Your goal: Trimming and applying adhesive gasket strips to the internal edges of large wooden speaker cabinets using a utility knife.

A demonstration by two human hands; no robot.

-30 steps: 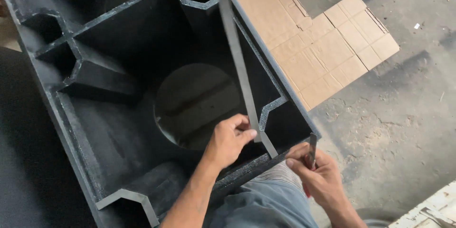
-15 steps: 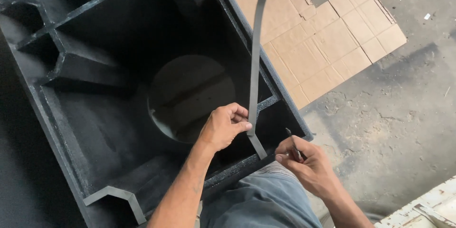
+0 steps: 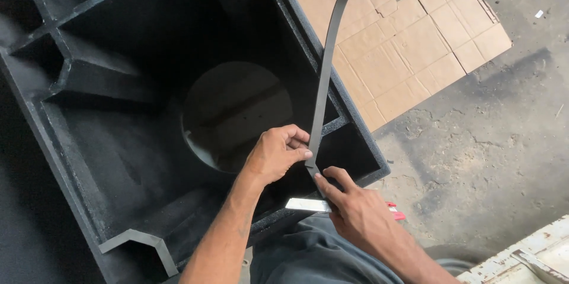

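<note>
We look down on a grey concrete floor, stained and mottled with darker patches. A flattened sheet of brown cardboard lies on it, its creased flaps spreading away toward the upper right. Well below the cardboard, at the lower right corner, the edge of a worn white board with chipped paint shows. Daylight falls evenly over the cardboard and the concrete around it.

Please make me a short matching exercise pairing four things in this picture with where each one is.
Things:
1 strip
2 cardboard
3 round hole
4 red-handled tool

Places:
A flat on the concrete floor
B in the black box's bottom
C pinched between both hands
D under the right hand

Pairs: 1-C, 2-A, 3-B, 4-D
</note>
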